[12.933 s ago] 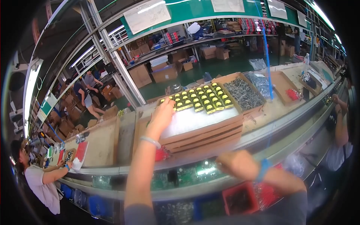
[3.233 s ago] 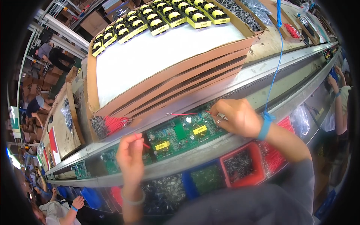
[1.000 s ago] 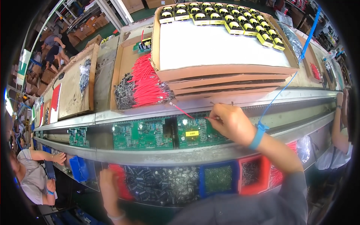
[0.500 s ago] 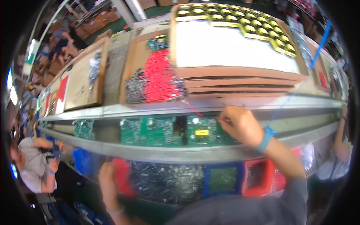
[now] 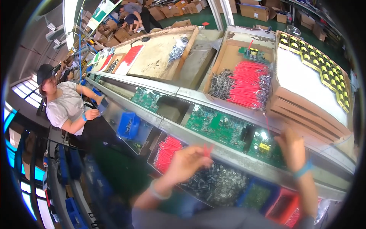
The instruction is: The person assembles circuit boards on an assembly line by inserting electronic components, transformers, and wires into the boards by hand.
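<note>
My left hand (image 5: 187, 164) is closed in a pinch on a few short red wires (image 5: 207, 150), above a tray of small metal parts (image 5: 223, 178). My right hand (image 5: 291, 147) hovers by the right edge of a green circuit board (image 5: 256, 149) with a yellow block on it. Motion smears its fingers, so what they hold, if anything, is unclear. A thin red wire (image 5: 267, 123) stands up at that board's far side. A longer green circuit board (image 5: 216, 126) lies to its left in the same rail track.
Beyond the track sit a carton of red wires (image 5: 248, 82) and stacked cardboard trays (image 5: 305, 110) topped with black-and-yellow parts. On my side are a bin of red wires (image 5: 166, 152), blue bins (image 5: 129, 125) and a red bin (image 5: 284, 204). A co-worker (image 5: 68, 101) is at the left.
The view has swung left. My left hand has come up from the red wire bin with red wires in its fingers. My right hand remains near the board with the yellow block.
</note>
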The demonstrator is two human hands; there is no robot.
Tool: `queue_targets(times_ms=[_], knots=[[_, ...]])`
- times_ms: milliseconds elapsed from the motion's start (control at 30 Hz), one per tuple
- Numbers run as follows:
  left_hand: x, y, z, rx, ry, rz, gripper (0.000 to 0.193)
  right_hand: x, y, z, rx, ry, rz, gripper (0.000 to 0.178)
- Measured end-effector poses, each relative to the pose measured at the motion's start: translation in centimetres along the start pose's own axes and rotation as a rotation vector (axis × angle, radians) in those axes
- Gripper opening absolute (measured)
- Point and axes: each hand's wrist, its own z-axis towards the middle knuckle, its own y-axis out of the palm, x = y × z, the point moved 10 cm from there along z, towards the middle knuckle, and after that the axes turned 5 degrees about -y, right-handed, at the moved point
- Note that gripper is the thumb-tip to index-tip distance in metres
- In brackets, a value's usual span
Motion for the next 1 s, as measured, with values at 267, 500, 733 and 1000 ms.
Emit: queue_targets(times_ms=[267, 500, 733, 1000], knots=[[-2.7, 13.1, -0.8, -0.562, -0.450, -0.363, 0.017, -14.7, -2.6, -6.7, 0.167, -0.908, -0.145, 0.025], [0.7, 11.9, 2.3, -0.319, -0.036, 0.196, 0.015, -10.4, -3.4, -7.2, 0.116, -0.722, -0.089, 0.030], [7.7, 10.7, 6.1, -0.007, 0.709, 0.988, 0.023, -2.9, -5.7, -7.1, 0.191, -0.269, 0.142, 0.049], [5.6, 12.7, 8.0, -0.179, 0.690, 1.046, 0.034, -0.8, -7.5, -6.5, 0.316, -0.120, 0.181, 0.057]])
